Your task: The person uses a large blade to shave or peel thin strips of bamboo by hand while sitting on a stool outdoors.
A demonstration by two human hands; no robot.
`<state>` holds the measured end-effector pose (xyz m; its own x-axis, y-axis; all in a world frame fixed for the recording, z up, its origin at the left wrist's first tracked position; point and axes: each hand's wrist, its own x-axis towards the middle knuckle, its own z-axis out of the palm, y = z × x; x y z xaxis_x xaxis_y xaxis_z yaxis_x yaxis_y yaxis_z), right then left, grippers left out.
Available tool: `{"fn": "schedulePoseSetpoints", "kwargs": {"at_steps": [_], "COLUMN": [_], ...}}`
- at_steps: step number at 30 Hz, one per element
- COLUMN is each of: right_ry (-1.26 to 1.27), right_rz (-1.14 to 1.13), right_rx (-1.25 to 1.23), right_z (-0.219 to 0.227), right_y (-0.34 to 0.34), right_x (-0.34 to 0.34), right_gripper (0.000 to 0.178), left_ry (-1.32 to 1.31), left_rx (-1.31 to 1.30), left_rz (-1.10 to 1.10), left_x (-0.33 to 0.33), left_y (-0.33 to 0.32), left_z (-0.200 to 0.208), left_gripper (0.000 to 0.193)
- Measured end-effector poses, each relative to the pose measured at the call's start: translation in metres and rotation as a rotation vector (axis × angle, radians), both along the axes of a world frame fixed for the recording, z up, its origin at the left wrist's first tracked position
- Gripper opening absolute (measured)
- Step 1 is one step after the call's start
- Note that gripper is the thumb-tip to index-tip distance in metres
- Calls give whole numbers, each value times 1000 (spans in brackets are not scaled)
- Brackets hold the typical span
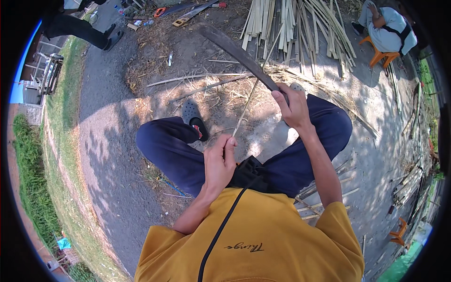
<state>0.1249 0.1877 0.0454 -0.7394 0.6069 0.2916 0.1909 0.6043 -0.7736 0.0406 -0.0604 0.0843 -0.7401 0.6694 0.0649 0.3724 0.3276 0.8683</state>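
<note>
My left hand (pixel 220 162) is closed in a pinch around the near end of a thin bamboo strip (pixel 245 109), in front of my waist. The strip slants up and to the right toward the blade. My right hand (pixel 295 107) is wrapped around the handle end of a long, dark machete (pixel 237 52), thumb along its near side. The blade reaches away to the upper left and crosses the strip close to my right hand; whether they touch I cannot tell. My fingers hide the handle.
Long split bamboo strips (pixel 296 28) lie piled ahead. Saws (pixel 195 13) rest at the far left of them. A person sits on an orange stool (pixel 379 52) at the far right; another person's dark-clothed legs (pixel 77 30) show at the far left. Shavings (pixel 225 89) litter the ground between my feet.
</note>
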Motion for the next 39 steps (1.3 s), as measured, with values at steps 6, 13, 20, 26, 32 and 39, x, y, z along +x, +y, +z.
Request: {"fn": "schedulePoseSetpoints", "kwargs": {"at_steps": [6,13,20,26,32,39], "right_ry": [-9,-8,-101,-125,-147,-80], "right_rz": [137,75,13,113,-37,-89], "right_rx": [104,76,26,122,-15,63], "right_z": [-7,-4,-1,-4,-1,-8], "right_y": [-4,-7,3,-3,7,9], "right_x": [0,-7,-9,-9,-12,-10], "right_gripper": [48,50,46,48,47,46], "left_ry": [53,-33,-64,-81,-91,-88], "left_rx": [-22,-49,-24,-85,-80,-122], "left_rz": [-6,-14,-15,-29,-2,-12], "left_x": [-4,-1,3,1,8,8], "left_y": [-22,-32,-54,-70,-84,-100], "left_z": [-2,2,9,4,6,16], "left_gripper": [13,20,22,17,17,16]}}
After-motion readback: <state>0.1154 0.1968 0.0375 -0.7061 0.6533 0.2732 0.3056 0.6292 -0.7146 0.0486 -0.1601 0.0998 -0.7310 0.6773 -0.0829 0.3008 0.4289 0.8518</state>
